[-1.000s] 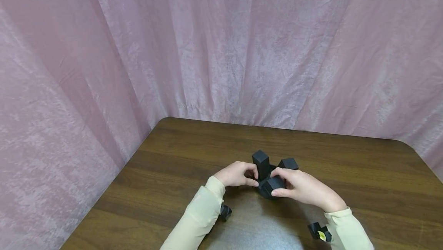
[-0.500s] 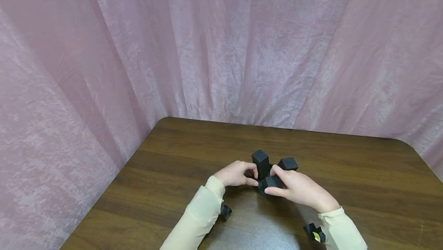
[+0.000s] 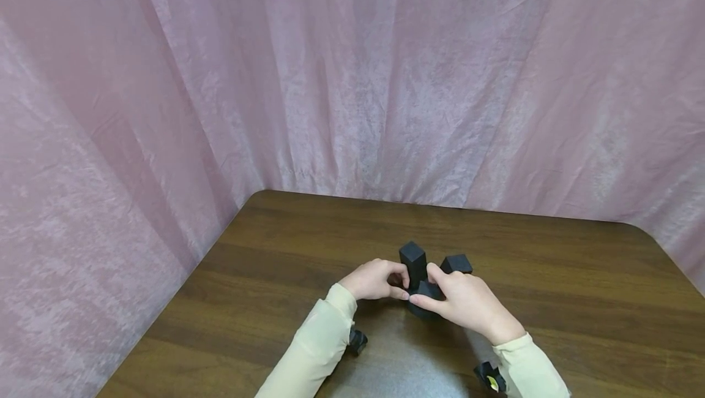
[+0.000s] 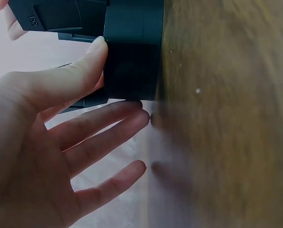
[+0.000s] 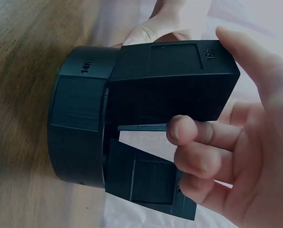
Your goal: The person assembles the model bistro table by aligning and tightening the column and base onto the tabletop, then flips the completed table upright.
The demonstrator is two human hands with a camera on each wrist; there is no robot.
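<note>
A black round base [image 3: 423, 311] stands on the table, with several black rectangular blocks rising from it. My left hand [image 3: 374, 280] holds the base at its left side, thumb on the wall in the left wrist view and other fingers spread. My right hand [image 3: 468, 303] grips the near block [image 5: 174, 61] by its upper end, thumb on one side and fingers on the other. Behind it a tall block [image 3: 413, 263] stands upright at the left. Another block [image 3: 456, 263] at the back right is partly hidden by my right hand. A slanted block [image 5: 151, 180] shows below the gripped one in the right wrist view.
The brown wooden table [image 3: 308, 232] reaches back to a pink velvet curtain [image 3: 352, 79], which also hangs along the left side. A black wrist mount [image 3: 357, 341] sits under the left sleeve, another mount [image 3: 489, 377] beside the right sleeve.
My right hand has moved left, and the near block in it has shifted slightly left over the base. The left hand keeps its place at the base.
</note>
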